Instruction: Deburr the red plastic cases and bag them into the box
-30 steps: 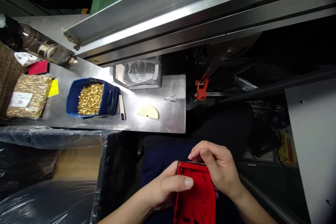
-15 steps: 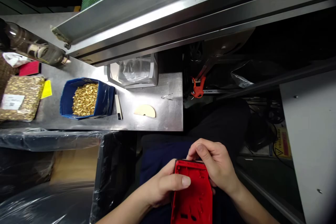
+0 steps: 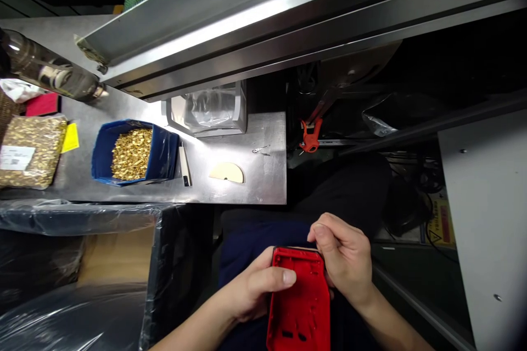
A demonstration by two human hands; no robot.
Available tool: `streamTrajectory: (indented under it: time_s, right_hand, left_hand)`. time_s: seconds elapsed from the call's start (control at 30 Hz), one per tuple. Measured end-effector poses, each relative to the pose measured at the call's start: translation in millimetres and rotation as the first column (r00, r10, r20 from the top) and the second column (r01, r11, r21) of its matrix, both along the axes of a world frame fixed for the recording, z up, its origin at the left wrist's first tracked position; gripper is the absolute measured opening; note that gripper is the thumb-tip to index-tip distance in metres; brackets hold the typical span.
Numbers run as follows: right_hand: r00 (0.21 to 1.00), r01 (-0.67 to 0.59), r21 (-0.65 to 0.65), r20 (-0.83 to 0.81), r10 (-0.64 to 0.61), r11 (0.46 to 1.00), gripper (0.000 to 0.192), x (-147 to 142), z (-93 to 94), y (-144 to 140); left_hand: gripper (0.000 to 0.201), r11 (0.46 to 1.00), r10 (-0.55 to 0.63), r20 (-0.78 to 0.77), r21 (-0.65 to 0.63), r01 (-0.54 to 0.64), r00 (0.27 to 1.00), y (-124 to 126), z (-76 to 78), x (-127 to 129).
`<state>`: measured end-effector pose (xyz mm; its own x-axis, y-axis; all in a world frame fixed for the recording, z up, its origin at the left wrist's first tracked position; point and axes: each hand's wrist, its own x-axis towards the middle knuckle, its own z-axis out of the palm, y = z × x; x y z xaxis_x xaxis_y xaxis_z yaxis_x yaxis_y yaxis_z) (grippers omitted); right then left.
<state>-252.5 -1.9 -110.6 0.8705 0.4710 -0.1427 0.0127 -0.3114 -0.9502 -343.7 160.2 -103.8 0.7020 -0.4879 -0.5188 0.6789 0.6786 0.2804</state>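
Steel surface [image 3: 255, 186]: bagged brass parts [image 3: 27, 151], blue bin [image 3: 134, 152] of brass pieces, cream half-disc [image 3: 226, 173]. Below, over the lap: left hand [image 3: 251, 290] grips red plastic housing [image 3: 300, 301]; right hand [image 3: 346, 260], fingertips pinched, has shifted from the top edge toward its right corner.

"Where is the plastic shell [image 3: 300, 301]?"

"Down low, between the left hand [image 3: 255, 288] and the right hand [image 3: 343, 260]. The steel table [image 3: 247, 181] is behind them, to the left."

"What is on the table?"

"A bin of small metal parts [image 3: 130, 149] sits left of a half-round piece [image 3: 226, 173]. A bag of parts [image 3: 25, 151] lies farther left."
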Motion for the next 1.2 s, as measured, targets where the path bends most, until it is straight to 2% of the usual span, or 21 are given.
streamTrajectory:
  time_s: [0.07,0.2,0.3,0.37,0.43,0.5,0.63,0.7,0.83,0.9,1.03,1.1,1.2]
  right_hand:
    - [1.000,-0.006,0.002,0.031,0.006,1.000,0.026,-1,0.2,-1]
    - [0.994,-0.108,0.053,-0.007,0.109,0.993,0.020,-1,0.1,-3]
    - [0.980,-0.104,0.021,0.172,0.099,0.994,0.017,-1,-1.9,-5]
    - [0.946,-0.039,-0.027,0.321,0.045,0.999,0.017,-2,-3.4,-7]
    - [0.919,0.019,-0.051,0.395,0.003,0.998,0.017,-2,-4.0,-8]
    - [0.938,-0.008,-0.040,0.346,0.022,0.999,0.019,-1,-3.5,-7]
    - [0.978,-0.159,0.043,0.140,0.152,0.986,0.020,-1,-2.9,-5]
    - [0.984,-0.131,0.046,0.129,0.124,0.990,0.018,-2,-4.1,-5]
    - [0.991,0.017,-0.023,0.132,-0.013,1.000,0.017,-4,-6.7,-3]
    - [0.995,0.004,-0.027,0.095,-0.002,1.000,0.017,-4,-5.9,-2]
    - [0.995,-0.098,0.010,0.030,0.098,0.995,0.019,-5,-1.7,-3]
    - [0.992,-0.034,-0.037,0.119,0.038,0.999,0.021,-5,-2.4,-8]
    - [0.954,0.205,-0.147,0.252,-0.164,0.968,0.028,5,-14.0,-13]
  left_hand:
    - [0.058,1.000,0.011,-0.002,-0.005,-0.011,1.000,0,-0.4,-1]
    - [0.054,1.000,0.013,-0.019,0.000,-0.013,1.000,0,-2.8,-3]
    - [0.054,1.000,0.027,-0.046,0.002,-0.027,0.999,0,-3.2,-4]
    - [0.055,1.000,0.031,-0.053,0.003,-0.031,0.998,0,-2.8,-4]
    - [0.055,0.999,0.035,-0.060,0.004,-0.035,0.998,0,-3.1,-4]
    - [0.054,0.999,0.043,-0.064,0.002,-0.043,0.997,-1,-4.5,-5]
    - [0.054,0.999,0.050,-0.074,-0.005,-0.050,0.996,-1,-7.4,-7]
    - [0.055,0.999,0.053,-0.079,-0.003,-0.053,0.995,-1,-6.8,-7]
    - [0.055,0.999,0.044,-0.078,0.013,-0.043,0.996,-1,-4.2,-5]
    - [0.056,0.999,0.047,-0.088,0.021,-0.045,0.995,-1,-4.0,-5]
    - [0.057,0.999,0.050,-0.096,-0.012,-0.051,0.994,-2,-5.1,-6]
    - [0.057,0.997,0.056,-0.083,-0.039,-0.060,0.995,-1,-5.3,-7]
    - [0.066,0.991,0.102,-0.068,-0.083,-0.107,0.992,-1,-5.8,-8]
